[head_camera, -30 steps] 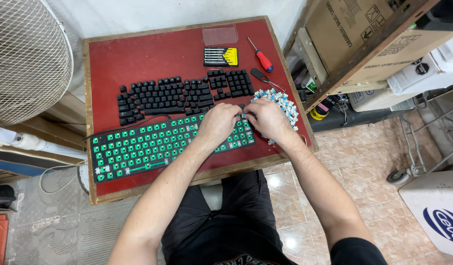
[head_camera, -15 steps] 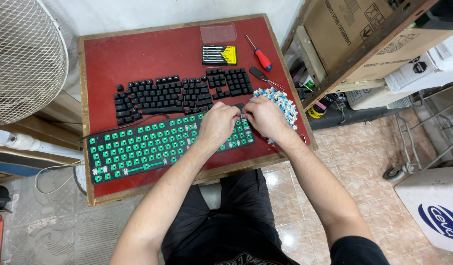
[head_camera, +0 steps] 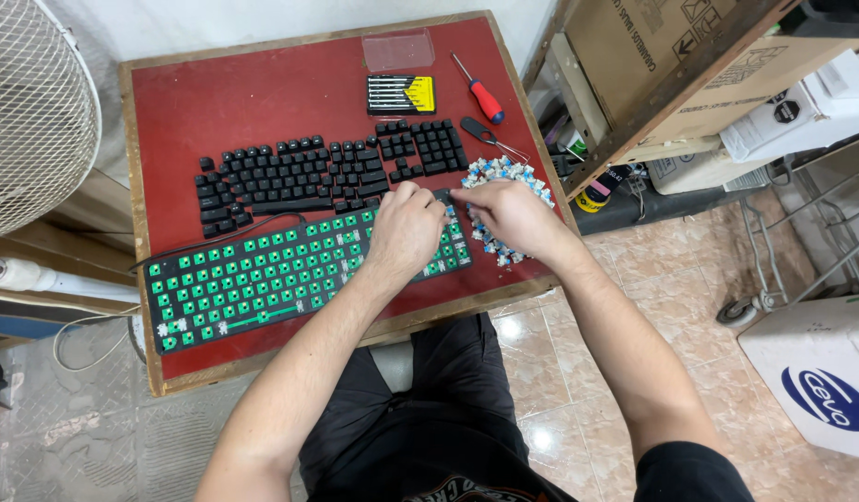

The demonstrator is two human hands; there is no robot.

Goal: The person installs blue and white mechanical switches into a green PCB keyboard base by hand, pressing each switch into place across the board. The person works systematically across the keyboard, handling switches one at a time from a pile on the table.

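Both hands pinching at one small switch on the green keyboard plate: left hand, right hand. Light, stiff, fragile-pinned; best gripped by its sides.

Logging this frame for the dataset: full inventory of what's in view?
table: 1, red top, centre
keyboard base: 1, green plate, front
keycaps: many, black, laid out behind base
switches: a pile, blue-white, right edge
screwdriver set: 1, yellow-black, rear
screwdriver: 1, red-blue handle, rear right
clear lid: 1, rear edge
fan: 1, white, left
cardboard boxes: several, right
left hand: on base's right end
right hand: over switches
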